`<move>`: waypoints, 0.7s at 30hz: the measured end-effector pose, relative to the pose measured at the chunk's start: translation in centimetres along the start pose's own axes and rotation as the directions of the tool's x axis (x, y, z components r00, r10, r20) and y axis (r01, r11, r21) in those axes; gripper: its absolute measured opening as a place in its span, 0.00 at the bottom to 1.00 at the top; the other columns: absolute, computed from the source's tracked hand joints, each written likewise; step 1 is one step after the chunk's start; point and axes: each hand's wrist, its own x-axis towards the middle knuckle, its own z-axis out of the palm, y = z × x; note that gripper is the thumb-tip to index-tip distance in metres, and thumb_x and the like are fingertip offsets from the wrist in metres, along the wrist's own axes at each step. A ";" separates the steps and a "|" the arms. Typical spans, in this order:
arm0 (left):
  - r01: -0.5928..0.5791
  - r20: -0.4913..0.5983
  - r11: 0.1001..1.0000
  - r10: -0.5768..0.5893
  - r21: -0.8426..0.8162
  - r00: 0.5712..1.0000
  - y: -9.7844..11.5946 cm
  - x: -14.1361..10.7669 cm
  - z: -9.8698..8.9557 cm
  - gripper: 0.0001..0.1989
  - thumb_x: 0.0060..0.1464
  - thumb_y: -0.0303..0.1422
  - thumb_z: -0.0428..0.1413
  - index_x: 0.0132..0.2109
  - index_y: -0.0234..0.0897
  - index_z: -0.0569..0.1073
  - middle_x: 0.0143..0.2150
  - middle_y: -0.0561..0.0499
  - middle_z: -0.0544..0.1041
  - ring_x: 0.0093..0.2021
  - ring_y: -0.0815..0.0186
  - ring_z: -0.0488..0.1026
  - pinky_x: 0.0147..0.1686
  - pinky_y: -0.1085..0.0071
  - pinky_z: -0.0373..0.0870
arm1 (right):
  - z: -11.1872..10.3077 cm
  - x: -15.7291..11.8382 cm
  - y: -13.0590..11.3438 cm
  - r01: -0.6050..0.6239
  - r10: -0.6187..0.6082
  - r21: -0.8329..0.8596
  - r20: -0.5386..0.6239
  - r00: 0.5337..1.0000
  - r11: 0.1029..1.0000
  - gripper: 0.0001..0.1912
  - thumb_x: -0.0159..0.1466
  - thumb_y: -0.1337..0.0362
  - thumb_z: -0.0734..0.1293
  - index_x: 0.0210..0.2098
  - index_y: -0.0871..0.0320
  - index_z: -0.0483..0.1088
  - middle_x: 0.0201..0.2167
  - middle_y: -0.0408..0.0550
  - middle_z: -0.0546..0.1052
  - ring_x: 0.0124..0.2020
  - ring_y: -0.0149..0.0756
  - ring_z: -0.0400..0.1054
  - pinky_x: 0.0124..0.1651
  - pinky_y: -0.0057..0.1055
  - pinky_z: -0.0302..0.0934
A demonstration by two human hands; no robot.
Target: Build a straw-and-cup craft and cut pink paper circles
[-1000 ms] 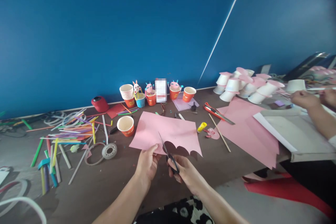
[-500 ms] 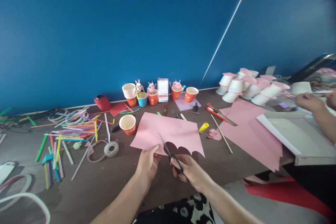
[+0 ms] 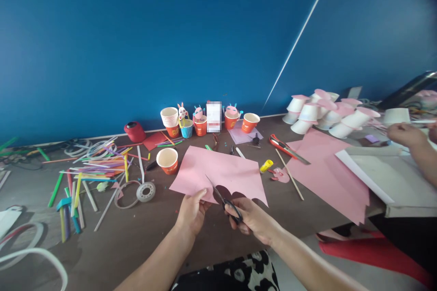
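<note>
A sheet of pink paper (image 3: 218, 168) is held just above the dark table, its near edge cut into scalloped curves on the right. My left hand (image 3: 193, 211) pinches that near edge, thumb on top and fingers underneath. In my right hand (image 3: 251, 218) is a pair of black-handled scissors (image 3: 234, 211), fingers through the loops. The blades lie at the near edge, right of my left thumb, with one blade over the sheet. An orange paper cup (image 3: 167, 161) stands just beyond the sheet's left corner.
Left lie colourful strips (image 3: 102, 163) and a tape roll (image 3: 145, 192). Decorated cups (image 3: 200, 126) line the blue wall. A utility knife (image 3: 287, 148), yellow glue stick (image 3: 266, 166), wooden stick (image 3: 290, 175) and more pink sheets (image 3: 324, 173) lie right. Another person's hand (image 3: 404, 134) works beside white cups (image 3: 355, 120).
My right hand and the scissors have shifted slightly right and down. My left hand keeps its grip on the paper. The whole view has moved a little.
</note>
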 end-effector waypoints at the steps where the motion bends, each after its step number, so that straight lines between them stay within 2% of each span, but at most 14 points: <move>1: 0.001 0.006 1.000 -0.001 0.004 1.000 0.0 0.0 -0.1 0.06 0.41 0.24 0.57 0.30 0.37 0.72 0.28 0.50 0.77 0.30 0.64 0.73 0.31 0.70 0.69 | -0.1 0.0 -0.1 -0.011 0.011 -0.002 0.001 1.000 1.000 0.18 0.53 0.50 0.65 0.26 0.60 0.61 0.14 0.38 0.67 0.09 0.18 0.44 0.13 0.21 0.35; 7: -0.026 0.062 1.000 0.026 -0.006 0.998 -0.3 0.0 -0.6 0.08 0.41 0.25 0.57 0.33 0.37 0.72 0.32 0.49 0.77 0.33 0.63 0.73 0.33 0.68 0.70 | -0.3 -0.3 -0.6 -0.050 0.050 -0.038 0.013 0.999 0.998 0.19 0.52 0.49 0.64 0.26 0.60 0.61 0.14 0.38 0.68 0.07 0.17 0.45 0.12 0.21 0.34; 21: -0.038 0.085 0.997 0.032 0.066 0.996 0.6 -0.6 -0.4 0.10 0.43 0.27 0.57 0.37 0.39 0.71 0.35 0.52 0.76 0.35 0.64 0.73 0.32 0.69 0.70 | -0.3 -0.9 -1.5 -0.052 0.054 -0.087 0.024 0.998 0.995 0.19 0.53 0.50 0.64 0.26 0.61 0.60 0.14 0.38 0.68 0.08 0.16 0.45 0.12 0.20 0.34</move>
